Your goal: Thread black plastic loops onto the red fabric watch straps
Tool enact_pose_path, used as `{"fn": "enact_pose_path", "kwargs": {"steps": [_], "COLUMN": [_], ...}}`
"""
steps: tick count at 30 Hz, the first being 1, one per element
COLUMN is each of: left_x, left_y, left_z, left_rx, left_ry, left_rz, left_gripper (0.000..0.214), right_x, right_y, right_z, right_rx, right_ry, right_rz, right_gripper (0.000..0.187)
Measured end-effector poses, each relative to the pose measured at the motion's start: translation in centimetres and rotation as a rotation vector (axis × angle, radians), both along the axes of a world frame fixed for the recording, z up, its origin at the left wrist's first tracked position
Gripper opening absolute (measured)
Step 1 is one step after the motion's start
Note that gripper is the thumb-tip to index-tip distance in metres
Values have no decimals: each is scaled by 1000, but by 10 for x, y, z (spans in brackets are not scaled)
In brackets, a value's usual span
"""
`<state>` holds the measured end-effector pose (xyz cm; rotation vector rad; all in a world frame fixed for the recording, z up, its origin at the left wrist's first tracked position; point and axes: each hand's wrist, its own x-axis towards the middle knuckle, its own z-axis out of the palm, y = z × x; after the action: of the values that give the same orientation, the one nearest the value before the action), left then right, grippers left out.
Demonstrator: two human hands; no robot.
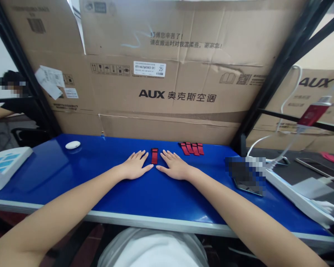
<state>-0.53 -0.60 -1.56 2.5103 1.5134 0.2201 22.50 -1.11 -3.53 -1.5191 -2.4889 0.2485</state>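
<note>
Blue table [156, 200] | left hand [135, 167] flat, spread, empty | right hand [174, 167] likewise | red strap [154, 155] between

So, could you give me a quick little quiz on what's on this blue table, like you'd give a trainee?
1. True or false: the left hand and the right hand both lie flat and open on the blue table.
2. The lone red strap lies: A between the two hands; B under the left hand; C at the table's near edge.
3. How many pieces are in the group of red straps beyond the right hand?

Key: 1 true; 2 A; 3 four.
</note>
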Motion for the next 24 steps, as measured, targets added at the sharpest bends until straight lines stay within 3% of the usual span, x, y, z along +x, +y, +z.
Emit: {"fn": "enact_pose_path", "kwargs": {"steps": [10, 13, 15, 18, 20, 21, 24], "left_x": [0, 0, 1, 4, 7, 9, 14], "left_y": [-1, -1, -1, -2, -3, -3, -2], "left_z": [0, -1, 0, 4, 6, 7, 5], "left_rx": [3, 44, 72, 110, 136, 145, 167], "left_ry": [4, -13, -37, -101, -177, -209, -256], "left_rz": [4, -46, -114, -231, -315, -348, -355], "left_gripper": [86, 75, 65, 53, 43, 38, 26], "right_x": [-3, -1, 0, 4, 6, 7, 8], "right_y": [-3, -3, -2, -2, -2, -1, 0], "right_z": [1, 1, 4, 11, 15, 16, 16], "right_rx": [-6, 54, 133, 246, 289, 292, 216], "right_ry": [-22, 6, 45, 156, 267, 325, 439], "right_rz": [-15, 1, 18, 39, 38, 38, 80], "right_gripper": [94, 87, 74, 32, 15, 13, 32]}}
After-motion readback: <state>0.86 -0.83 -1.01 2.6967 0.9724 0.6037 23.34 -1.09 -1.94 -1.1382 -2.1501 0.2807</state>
